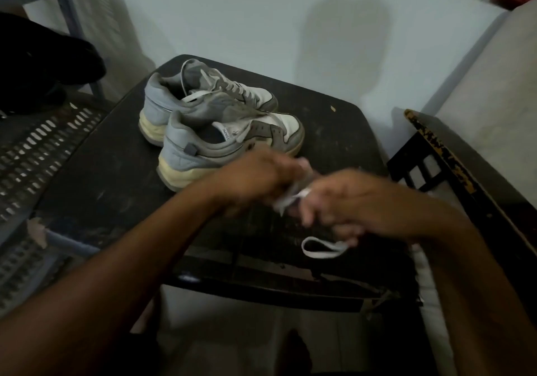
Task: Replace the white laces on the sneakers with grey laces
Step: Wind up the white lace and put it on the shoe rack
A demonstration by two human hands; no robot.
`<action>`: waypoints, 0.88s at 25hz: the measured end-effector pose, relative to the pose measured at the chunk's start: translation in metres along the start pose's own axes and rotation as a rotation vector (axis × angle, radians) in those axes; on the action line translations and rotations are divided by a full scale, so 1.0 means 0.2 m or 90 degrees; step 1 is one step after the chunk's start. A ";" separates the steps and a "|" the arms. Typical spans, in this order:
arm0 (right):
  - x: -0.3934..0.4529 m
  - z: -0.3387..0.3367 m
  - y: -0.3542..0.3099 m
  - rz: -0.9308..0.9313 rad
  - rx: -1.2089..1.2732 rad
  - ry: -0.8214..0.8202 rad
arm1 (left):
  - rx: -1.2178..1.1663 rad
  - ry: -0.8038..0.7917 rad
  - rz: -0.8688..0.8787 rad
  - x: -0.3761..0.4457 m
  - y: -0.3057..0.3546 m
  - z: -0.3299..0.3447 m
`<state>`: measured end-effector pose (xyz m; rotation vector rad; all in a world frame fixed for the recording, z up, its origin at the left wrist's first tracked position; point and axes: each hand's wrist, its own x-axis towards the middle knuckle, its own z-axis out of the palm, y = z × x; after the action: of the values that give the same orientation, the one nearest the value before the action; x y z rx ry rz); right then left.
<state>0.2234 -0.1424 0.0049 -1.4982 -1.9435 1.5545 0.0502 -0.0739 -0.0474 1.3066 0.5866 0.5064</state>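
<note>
Both hands meet in the middle of the scene, near the viewer, over a dark, scuffed plastic table [334,131]. The left hand [255,178] and the right hand [345,201] each have their fingers curled on a flat white woven lace [290,198] that runs between them. One loop of this lace hangs below the right hand and lies on the table. The hands are blurred, so the exact pinch is hard to read. I think the lace is held up in the air like this to gather or fold it away from the shoes.

The pair of grey and white suede sneakers with thick cream rubber soles [220,126] stands on the far left part of the table, side by side and touching, heels toward the viewer and toes to the far right. Loose white lace still lies over the open tongues, most clearly on the far shoe, so the removal seems to be only partly done. The nearer shoe looks mostly unlaced. I do not see any grey laces here.

At the left stands a grey perforated plastic rack [43,143].
</note>
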 end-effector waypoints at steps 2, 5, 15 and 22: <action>0.01 -0.06 0.02 -0.072 0.064 0.222 | -0.159 -0.208 -0.078 -0.05 0.03 0.02; 0.10 0.01 0.09 -0.001 -0.034 0.221 | -0.430 -0.057 0.039 0.00 0.07 0.00; 0.12 0.09 0.07 0.053 -0.065 0.113 | -0.366 -0.006 0.087 0.01 0.05 -0.06; 0.07 -0.03 0.03 -0.005 -0.088 0.355 | -0.334 -0.212 0.014 -0.03 0.02 -0.05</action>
<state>0.2248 -0.1291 -0.0030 -1.7376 -1.7388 0.8734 0.0401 -0.0696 -0.0435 0.8685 0.1434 0.4127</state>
